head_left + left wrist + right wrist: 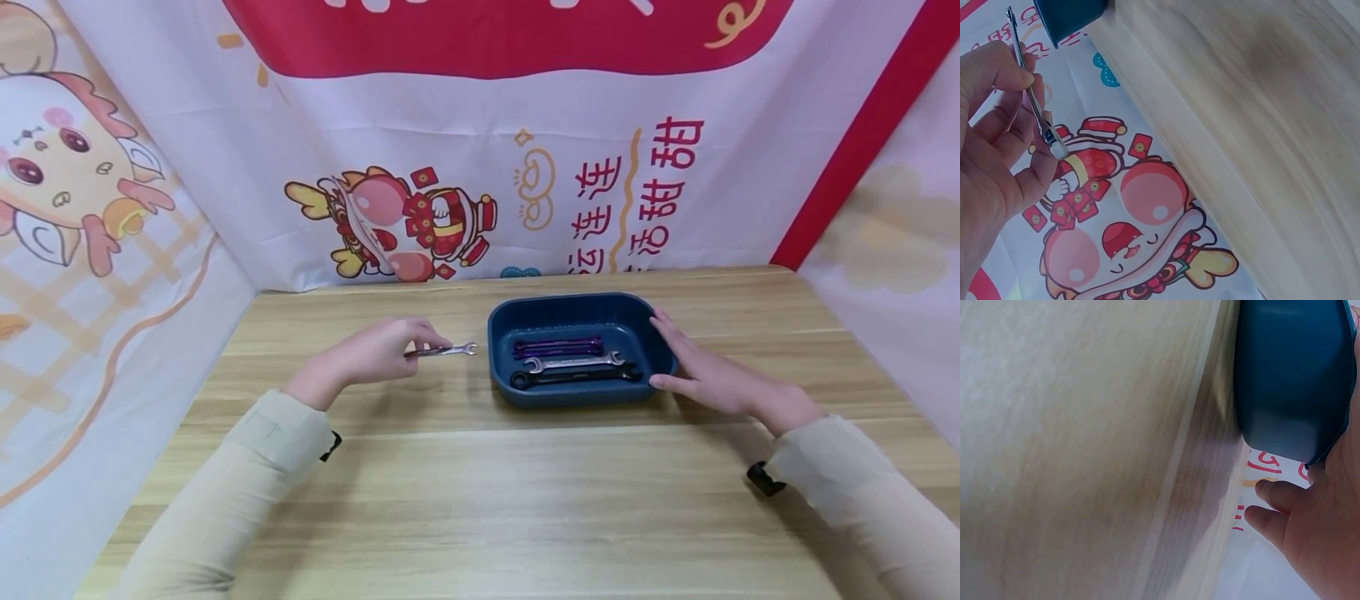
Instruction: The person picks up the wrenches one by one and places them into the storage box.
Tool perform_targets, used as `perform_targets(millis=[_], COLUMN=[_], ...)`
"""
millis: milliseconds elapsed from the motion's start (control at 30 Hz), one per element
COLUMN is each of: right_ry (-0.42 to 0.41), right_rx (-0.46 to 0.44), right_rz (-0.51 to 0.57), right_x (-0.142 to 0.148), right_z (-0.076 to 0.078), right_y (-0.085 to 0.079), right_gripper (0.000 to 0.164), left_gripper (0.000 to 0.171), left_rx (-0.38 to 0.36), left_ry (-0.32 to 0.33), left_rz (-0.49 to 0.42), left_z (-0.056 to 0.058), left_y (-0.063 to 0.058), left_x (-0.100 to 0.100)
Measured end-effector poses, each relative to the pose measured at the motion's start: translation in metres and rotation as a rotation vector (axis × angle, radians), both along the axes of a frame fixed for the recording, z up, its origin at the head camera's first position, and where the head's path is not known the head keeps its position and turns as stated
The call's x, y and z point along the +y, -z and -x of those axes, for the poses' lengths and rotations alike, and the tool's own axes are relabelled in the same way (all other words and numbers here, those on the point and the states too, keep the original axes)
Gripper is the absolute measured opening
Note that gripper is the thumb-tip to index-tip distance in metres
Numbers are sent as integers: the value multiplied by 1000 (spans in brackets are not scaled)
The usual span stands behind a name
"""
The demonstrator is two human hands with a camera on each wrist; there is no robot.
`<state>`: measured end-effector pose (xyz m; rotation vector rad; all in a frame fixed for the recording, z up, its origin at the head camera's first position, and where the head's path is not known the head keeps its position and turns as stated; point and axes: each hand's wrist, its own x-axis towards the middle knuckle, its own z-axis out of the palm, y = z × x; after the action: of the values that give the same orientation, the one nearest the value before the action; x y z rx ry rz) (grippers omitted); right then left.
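Observation:
In the head view my left hand (388, 348) pinches a small silver wrench (459, 349) between thumb and fingers, left of a dark blue bin (577, 398). The wrench (1035, 103) lies across the fingers in the left wrist view, one end near the little finger. My right hand (708, 371) rests against the bin's right end, fingers and thumb spread along its rim. Inside the bin lie purple wrenches (558, 347), a silver open-end wrench (573, 362) and a black wrench (573, 377). The right wrist view shows only the bin's outer wall (1294, 381) beside the right hand (1316, 512).
The bin stands on a wood-grain table (480, 500) near its back edge. Behind it hangs a white and red printed cloth (465, 125) with cartoon figures. More printed cloth (112, 292) borders the left side, and white cloth (892, 250) the right.

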<state>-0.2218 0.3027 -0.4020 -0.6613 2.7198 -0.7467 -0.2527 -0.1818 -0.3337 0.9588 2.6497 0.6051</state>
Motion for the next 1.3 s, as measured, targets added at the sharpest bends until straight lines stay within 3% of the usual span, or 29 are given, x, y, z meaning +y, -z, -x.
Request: perform_targets(millis=[500,900,1300], right_ry=[5,5,4], right_rx=[-2,-11,-2], right_rz=[-10,-2,4], right_x=[-2,-1,-1], right_z=[1,0,-1], right_y=[-5,-1,0], right_gripper=[92,92,92], left_gripper=[47,41,44], left_rx=[19,16,-5], left_ry=[88,156,170], left_rz=[-54,-52,-29], left_z=[14,24,29], left_y=[-12,-9,-11], left_x=[29,51,67])
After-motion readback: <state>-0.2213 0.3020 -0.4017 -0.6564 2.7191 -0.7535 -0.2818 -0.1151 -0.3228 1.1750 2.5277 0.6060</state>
